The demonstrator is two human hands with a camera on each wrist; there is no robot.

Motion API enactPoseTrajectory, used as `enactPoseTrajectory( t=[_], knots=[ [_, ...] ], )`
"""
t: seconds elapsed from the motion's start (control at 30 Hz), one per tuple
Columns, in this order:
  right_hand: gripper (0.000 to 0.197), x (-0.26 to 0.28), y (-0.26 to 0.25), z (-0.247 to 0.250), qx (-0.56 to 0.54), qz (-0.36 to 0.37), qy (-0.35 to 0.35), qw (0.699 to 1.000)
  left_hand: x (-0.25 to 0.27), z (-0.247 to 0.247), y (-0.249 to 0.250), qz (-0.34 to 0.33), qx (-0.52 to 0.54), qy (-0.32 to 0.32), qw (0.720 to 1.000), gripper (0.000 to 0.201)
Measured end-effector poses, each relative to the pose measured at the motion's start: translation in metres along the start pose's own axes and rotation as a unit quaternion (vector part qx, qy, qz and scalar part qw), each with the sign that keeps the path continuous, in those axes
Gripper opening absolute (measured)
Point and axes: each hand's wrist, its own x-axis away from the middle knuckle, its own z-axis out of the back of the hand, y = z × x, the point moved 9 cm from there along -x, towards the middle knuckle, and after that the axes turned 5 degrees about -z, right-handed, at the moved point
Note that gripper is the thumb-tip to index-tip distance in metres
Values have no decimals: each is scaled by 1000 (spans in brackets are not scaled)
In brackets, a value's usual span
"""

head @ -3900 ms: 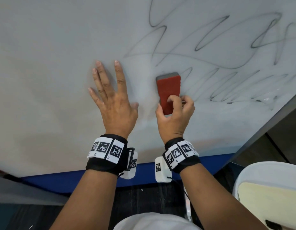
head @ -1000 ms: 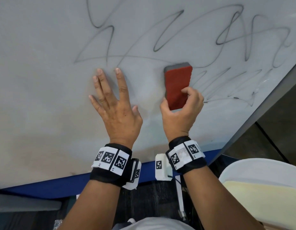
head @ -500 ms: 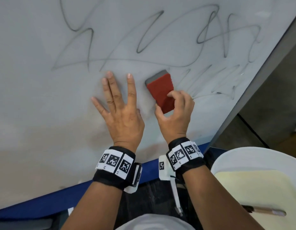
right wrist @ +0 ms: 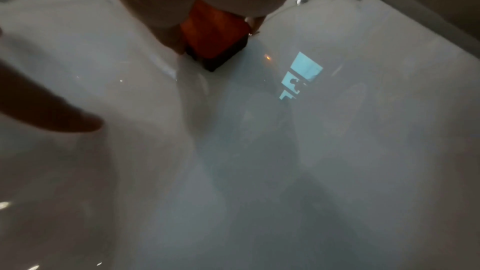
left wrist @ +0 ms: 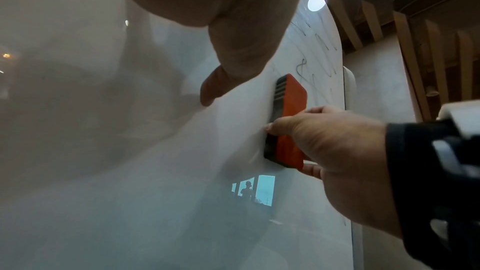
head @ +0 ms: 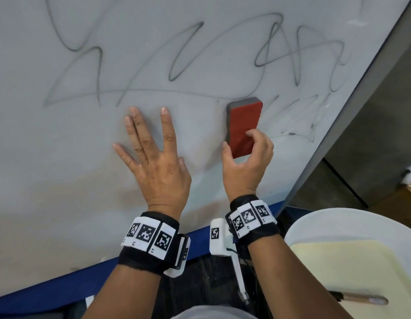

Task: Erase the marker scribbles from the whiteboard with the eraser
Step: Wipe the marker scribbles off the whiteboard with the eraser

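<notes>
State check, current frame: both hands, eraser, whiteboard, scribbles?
left hand: open, fingers spread, flat on the board
right hand: grips the eraser's lower end
eraser: red back outward, dark pad against the board
whiteboard: smudged grey below, marked above
marker scribbles: not yet erased above and right of the eraser

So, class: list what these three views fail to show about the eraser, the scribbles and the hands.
- Eraser pad face: pressed against the whiteboard, hidden in every view.
- Scribbles: cut off by the head view's top edge.
- Right hand fingertips: head view, curled behind the eraser.
- Left hand palm contact: hidden under the hand; left wrist view blurred.
</notes>
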Motion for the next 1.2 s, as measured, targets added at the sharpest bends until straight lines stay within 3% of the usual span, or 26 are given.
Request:
enactPoseTrajectory(
  t=[0.2, 0.33, 0.4, 0.57, 0.63, 0.77, 0.97, 1.1, 1.2],
  knots=[
    [38, 16, -31, -18, 44, 121, -90, 988, -4, -1, 8, 4, 6, 6, 1000, 113],
    [45, -25, -5, 13, -8, 17, 22, 1000, -4, 0, 9, -2, 5, 6, 1000, 112],
    [47, -28, -4, 15, -19, -8, 45, 999, -5, 0, 11, -1, 5, 7, 1000, 110],
    [37, 8, -34, -17, 14, 108, -83, 991, -8, -1, 20, 9, 23, 7, 1000, 111],
    [39, -4, -22, -8, 16, 92, -63, 994, -9, 0, 21, 9, 28, 7, 1000, 112],
    [47, -26, 5, 16, -32, -7, 29, 999, -9, 3, 23, 9, 30, 14, 999, 111],
    [45, -4, -17, -7, 15, 87, -76, 993, -17, 7, 43, -43, 30, 42, 998, 106],
    [48, -37, 14, 21, -13, 7, 17, 1000, -23, 8, 48, -41, 20, 37, 998, 102],
    [46, -27, 7, 16, -13, -11, 22, 1000, -22, 6, 48, -46, 9, 35, 998, 100]
  ],
)
